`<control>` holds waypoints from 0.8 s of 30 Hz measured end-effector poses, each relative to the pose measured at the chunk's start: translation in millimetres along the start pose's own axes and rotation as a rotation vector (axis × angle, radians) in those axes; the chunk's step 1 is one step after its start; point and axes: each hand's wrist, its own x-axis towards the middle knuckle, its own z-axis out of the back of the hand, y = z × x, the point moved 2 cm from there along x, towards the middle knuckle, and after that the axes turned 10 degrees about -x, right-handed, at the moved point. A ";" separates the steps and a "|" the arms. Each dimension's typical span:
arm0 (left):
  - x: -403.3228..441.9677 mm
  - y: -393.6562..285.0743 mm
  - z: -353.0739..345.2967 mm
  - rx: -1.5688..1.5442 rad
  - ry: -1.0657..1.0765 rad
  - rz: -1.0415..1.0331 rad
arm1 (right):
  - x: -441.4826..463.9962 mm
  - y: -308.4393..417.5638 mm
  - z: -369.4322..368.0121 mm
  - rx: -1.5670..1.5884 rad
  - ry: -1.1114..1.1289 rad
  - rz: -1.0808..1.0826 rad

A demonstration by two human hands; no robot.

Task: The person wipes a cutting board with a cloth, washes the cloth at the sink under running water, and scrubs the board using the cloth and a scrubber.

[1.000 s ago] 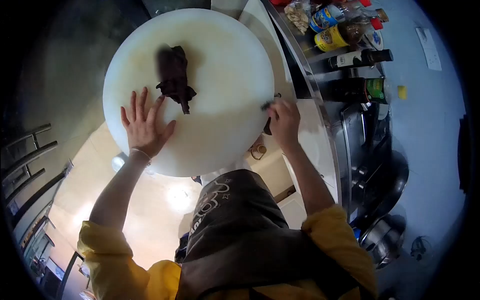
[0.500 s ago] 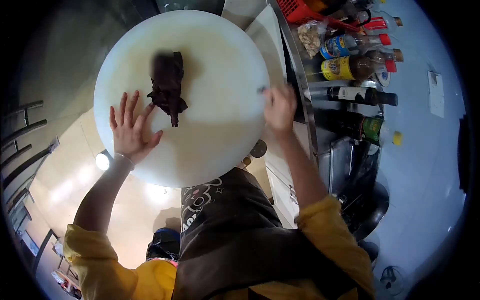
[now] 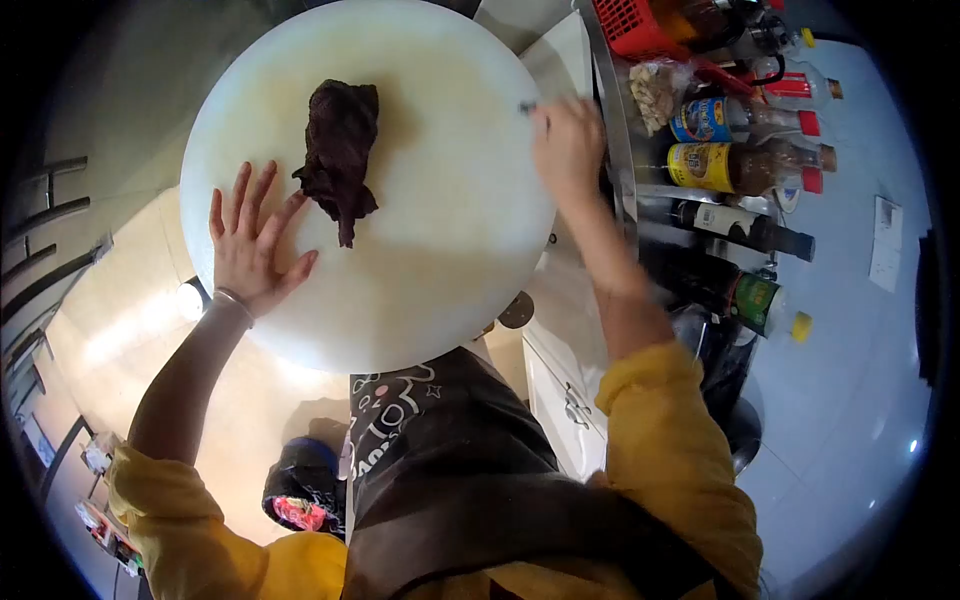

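Note:
A round white cutting board (image 3: 450, 270) fills the upper middle of the head view. On it lies a dark purple-brown, crumpled, leafy-looking piece (image 3: 342, 140), whose exact kind I cannot make out. My left hand (image 3: 248, 250) rests flat with fingers spread on the board's left side, its index fingertip at or just beside the lower edge of the dark piece. Over the right rim of the board is my right hand (image 3: 568, 152), its fingers curled closed. A small dark end (image 3: 527, 107) pokes out by the thumb; whatever else the hand grips is hidden.
Along the counter to the right lie in view several sauce bottles (image 3: 715, 167), a red basket (image 3: 625, 28) and a bag of pale pieces (image 3: 654, 95). Below them is a dark pan (image 3: 738, 430). A black bin (image 3: 300, 480) with a bag stands on the floor.
My right hand has moved up along the board's right rim, away from my body. My left hand stays beside the dark piece. The whole view has turned slightly.

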 end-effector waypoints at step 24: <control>-0.7 0.3 1.5 0.003 0.009 0.016 | 29.9 -9.6 -3.9 0.006 0.080 0.165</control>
